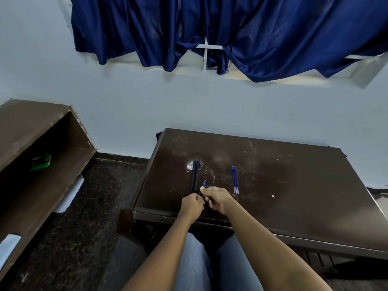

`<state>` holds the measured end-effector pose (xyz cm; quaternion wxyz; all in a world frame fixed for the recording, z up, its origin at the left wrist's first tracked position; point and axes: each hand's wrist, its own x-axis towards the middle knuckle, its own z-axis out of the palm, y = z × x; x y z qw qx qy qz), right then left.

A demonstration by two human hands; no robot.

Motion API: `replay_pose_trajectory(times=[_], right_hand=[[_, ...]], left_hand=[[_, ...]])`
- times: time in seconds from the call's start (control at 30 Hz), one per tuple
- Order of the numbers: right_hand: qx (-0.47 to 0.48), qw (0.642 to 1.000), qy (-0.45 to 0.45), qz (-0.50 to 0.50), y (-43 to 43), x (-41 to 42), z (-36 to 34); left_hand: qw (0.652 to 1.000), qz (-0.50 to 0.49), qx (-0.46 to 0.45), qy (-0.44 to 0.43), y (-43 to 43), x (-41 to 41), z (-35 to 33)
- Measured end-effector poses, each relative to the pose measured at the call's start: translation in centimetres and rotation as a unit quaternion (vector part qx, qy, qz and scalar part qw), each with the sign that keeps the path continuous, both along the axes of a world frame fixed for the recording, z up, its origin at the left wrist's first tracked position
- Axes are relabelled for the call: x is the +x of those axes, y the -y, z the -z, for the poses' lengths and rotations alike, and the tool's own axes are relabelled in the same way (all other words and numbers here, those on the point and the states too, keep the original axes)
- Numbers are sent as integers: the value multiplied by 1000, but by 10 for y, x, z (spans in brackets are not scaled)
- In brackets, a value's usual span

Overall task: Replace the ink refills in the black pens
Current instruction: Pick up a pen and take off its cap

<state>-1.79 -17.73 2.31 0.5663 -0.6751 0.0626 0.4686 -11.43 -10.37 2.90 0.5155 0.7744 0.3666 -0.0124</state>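
Both hands meet at the near edge of the surface [294, 185]: the left hand [192, 203] and the right hand [217, 199] each pinch narrowly on 1 black pen part [209, 186]. The spare refills [235, 180] lie just right of the right hand, long axis pointing away, so that hand is nearer.

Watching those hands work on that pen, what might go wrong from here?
Both hands, left hand and right hand, grip a pen near the table front edge, so a loosened small part might drop to the floor. The black pens and blue refills lie loose on the table; a nudge could roll them.
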Motion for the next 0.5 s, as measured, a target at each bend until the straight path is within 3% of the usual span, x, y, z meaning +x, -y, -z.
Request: replay_pose_trajectory(times=[0.3, 0.37, 0.5], right_hand=[[25, 995, -24, 93, 16, -19, -38], [46, 994, -27, 96, 18, -24, -45], [46, 996, 5, 82, 25, -31, -55]], left_hand=[[998, 47, 30, 13, 22, -17, -25], [1000, 24, -10, 13, 30, -19, -34], [981, -70, -176, 39, 42, -27, -49]])
